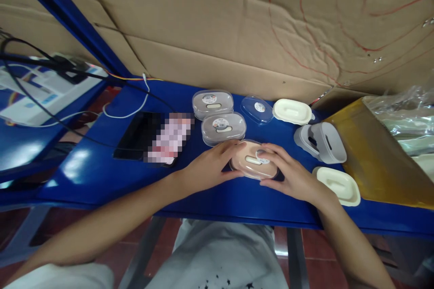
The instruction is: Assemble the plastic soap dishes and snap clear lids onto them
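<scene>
Between my hands, on the blue table near its front edge, is a peach oval box (249,167) with a clear lid and a round sticker. My left hand (220,162) grips its left end, thumb at the front and fingers at the back. My right hand (288,169) closes round the right end, fingertips over the lid beside the sticker. Just behind stand two grey oval boxes with clear lids, the nearer grey box (233,131) and the farther grey box (220,102). A loose clear lid (256,110) lies to their right.
Right of my hands are a cream tray (293,110), grey box parts (328,142), another cream tray (339,185) and a carton (373,162) holding plastic-wrapped pieces. Leftward lie a dark phone (135,137), a blurred-out screen, cables and a power strip (44,99). Cardboard (190,31) walls the back.
</scene>
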The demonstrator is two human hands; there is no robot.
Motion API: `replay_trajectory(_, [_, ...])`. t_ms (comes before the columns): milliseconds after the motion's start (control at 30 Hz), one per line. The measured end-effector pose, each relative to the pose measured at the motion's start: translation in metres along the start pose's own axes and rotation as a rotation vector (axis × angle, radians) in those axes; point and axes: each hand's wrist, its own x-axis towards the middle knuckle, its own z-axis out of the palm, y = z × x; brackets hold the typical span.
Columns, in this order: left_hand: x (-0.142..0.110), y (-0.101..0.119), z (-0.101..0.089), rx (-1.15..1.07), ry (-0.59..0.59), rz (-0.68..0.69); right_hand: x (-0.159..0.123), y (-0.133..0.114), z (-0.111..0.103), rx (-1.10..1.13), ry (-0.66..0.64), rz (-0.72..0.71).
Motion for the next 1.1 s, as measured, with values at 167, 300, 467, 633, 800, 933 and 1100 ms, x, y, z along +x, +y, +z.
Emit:
replay_trajectory(167, [0.000,-0.003,-0.001,-0.060,-0.035,-0.042,0.001,0.003,0.004,-0.055,0.051,-0.077])
replay_trajectory(300, [0.000,-0.005,-0.003,-0.076,-0.074,-0.046,0.000,0.005,0.005,-0.076,0.060,-0.103])
replay_trajectory(467, [-0.002,-0.004,-0.004,-0.037,-0.094,-0.074,-0.001,0.001,0.007,-0.154,0.067,-0.134])
replay_trajectory(633, [-0.001,-0.003,-0.004,-0.009,-0.093,-0.069,0.000,0.000,0.009,-0.152,0.024,-0.107])
replay_trajectory(800, [0.000,-0.005,-0.006,0.039,-0.098,-0.066,0.002,0.004,0.012,-0.161,-0.012,-0.089])
replay_trajectory(933, [0.003,-0.001,-0.010,0.106,-0.060,-0.051,0.005,0.006,0.013,-0.144,0.014,-0.103])
replay_trajectory(1100, [0.006,0.007,-0.021,0.269,0.192,-0.032,0.006,0.014,0.009,-0.121,0.064,-0.034])
